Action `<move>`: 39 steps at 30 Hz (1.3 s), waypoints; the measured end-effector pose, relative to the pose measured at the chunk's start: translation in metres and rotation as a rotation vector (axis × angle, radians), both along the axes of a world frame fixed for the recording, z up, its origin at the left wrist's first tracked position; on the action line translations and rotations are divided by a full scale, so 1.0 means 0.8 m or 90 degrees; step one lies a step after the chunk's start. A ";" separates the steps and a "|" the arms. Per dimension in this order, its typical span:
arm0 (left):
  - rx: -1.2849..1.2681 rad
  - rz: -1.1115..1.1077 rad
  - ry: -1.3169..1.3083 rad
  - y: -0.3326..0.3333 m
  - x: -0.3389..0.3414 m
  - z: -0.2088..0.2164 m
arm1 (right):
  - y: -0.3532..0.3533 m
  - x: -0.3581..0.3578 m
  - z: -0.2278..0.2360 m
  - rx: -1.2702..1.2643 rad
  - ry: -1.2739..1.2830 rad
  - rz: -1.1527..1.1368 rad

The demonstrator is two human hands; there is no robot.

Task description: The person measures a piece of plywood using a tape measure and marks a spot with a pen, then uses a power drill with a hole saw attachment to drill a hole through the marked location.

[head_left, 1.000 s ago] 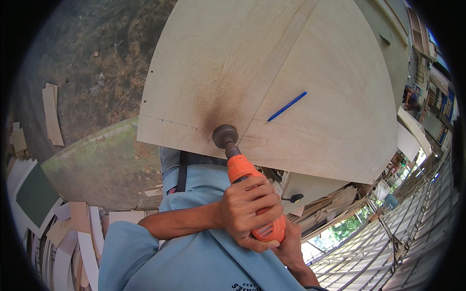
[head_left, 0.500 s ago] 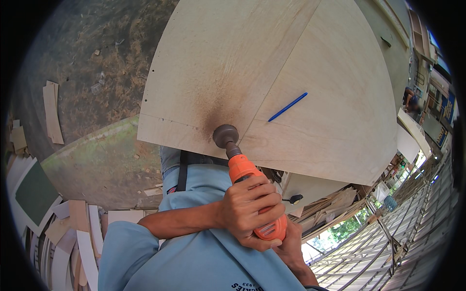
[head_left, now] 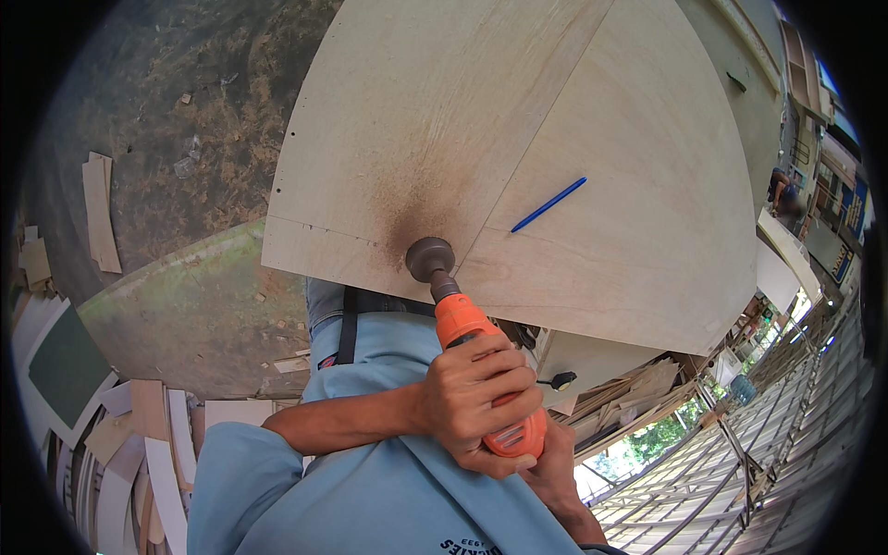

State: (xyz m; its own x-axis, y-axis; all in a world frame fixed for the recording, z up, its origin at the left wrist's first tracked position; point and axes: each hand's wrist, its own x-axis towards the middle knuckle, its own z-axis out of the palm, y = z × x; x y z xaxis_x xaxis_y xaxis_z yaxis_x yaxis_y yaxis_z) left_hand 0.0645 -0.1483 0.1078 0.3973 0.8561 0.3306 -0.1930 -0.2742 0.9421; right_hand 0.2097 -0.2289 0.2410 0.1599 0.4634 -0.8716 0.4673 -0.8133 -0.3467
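An orange power drill point(head_left: 462, 319) is fitted with a dark round hole saw point(head_left: 430, 259), whose rim is against a pale plywood sheet point(head_left: 638, 259) near its close edge. My left hand point(head_left: 483, 400) is wrapped over the drill's rear body, fingers closed. Behind and below the drill, my right hand point(head_left: 555, 467) grips its handle side; most of its fingers are hidden. Brown sawdust point(head_left: 421, 208) fans out over the plywood beyond the hole saw. To the right of that dust lies a blue pen point(head_left: 548, 204), apart from both hands.
Plywood offcuts point(head_left: 153, 453) are piled at the lower left, and a thin wood strip point(head_left: 101, 213) lies on the stained floor point(head_left: 185, 102). More stacked boards point(head_left: 629, 402) stand below the sheet at right. Far right, another person point(head_left: 784, 192) is partly visible.
Almost nothing differs. Both hands and the drill keep their place against the plywood; the pen has not moved.
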 end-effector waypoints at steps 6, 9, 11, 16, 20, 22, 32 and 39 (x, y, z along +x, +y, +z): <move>-0.005 0.004 -0.007 0.000 0.000 0.000 | -0.001 0.001 0.000 -0.006 0.001 0.007; -0.003 0.007 -0.005 0.000 0.000 0.000 | -0.002 0.001 -0.001 0.000 0.000 0.011; -0.002 0.006 -0.004 -0.001 0.000 -0.001 | -0.002 0.001 -0.001 0.001 0.000 0.013; -0.003 0.003 0.001 0.000 0.001 0.000 | 0.000 0.002 -0.001 0.004 0.000 0.016; -0.005 0.001 0.002 0.000 0.001 0.000 | -0.002 0.004 -0.002 0.003 0.008 0.008; -0.006 0.002 0.004 0.000 0.002 0.001 | -0.002 0.004 -0.002 0.002 0.009 0.006; -0.001 0.006 0.008 0.001 0.005 0.001 | 0.001 0.008 -0.002 0.000 0.018 -0.006; -0.001 0.008 0.009 0.001 0.006 0.001 | 0.004 0.008 -0.002 0.006 0.013 0.010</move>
State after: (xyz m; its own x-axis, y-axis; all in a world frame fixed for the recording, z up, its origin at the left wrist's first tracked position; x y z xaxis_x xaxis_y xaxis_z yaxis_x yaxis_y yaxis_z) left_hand 0.0695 -0.1477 0.1086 0.3910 0.8615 0.3240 -0.1768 -0.2752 0.9450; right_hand 0.2165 -0.2260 0.2394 0.1342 0.4742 -0.8701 0.4725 -0.8025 -0.3644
